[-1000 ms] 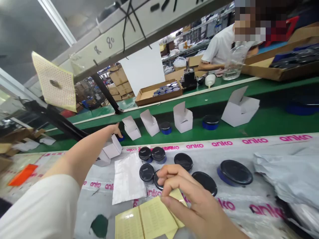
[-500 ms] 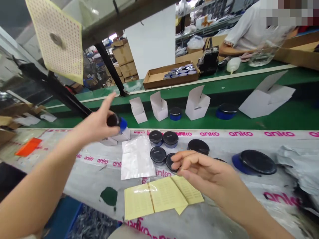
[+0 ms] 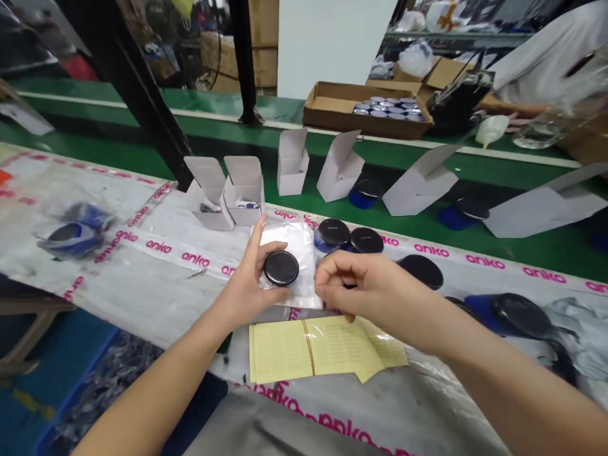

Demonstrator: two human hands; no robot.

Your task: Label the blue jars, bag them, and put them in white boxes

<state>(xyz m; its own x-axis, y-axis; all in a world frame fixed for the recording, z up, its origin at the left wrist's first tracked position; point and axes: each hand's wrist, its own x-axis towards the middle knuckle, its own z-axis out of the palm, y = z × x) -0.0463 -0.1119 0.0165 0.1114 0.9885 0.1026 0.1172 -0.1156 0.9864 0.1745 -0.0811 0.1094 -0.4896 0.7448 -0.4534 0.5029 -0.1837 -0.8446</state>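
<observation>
My left hand [image 3: 249, 272] curls its thumb and fingers around a small jar with a glossy black lid [image 3: 281, 268], held over a flat white plastic bag [image 3: 304, 253]. Close by on the right, my right hand [image 3: 354, 282] has its fingers pinched together; whatever is between them, if anything, is hidden. Behind it stand blue jars with black lids, one at the near left [image 3: 333, 234] and another beside it [image 3: 367, 240]. Yellow label sheets [image 3: 285, 351] lie below both hands. Two open white boxes [image 3: 243, 196] stand beyond my left hand, with contents partly visible.
More open white boxes [image 3: 342, 168] and blue jars [image 3: 365, 193] line the green ledge. A cardboard tray [image 3: 327, 107] of jars sits behind. Plastic-wrapped jars [image 3: 73, 237] lie at left. A black post [image 3: 142, 95] slants down beside the boxes. A person's sleeve [image 3: 546, 63] shows at back right.
The left hand has come from beside the white boxes to over the white bag, carrying the jar. The right hand's fingers have closed into a pinch. The view has turned left and down.
</observation>
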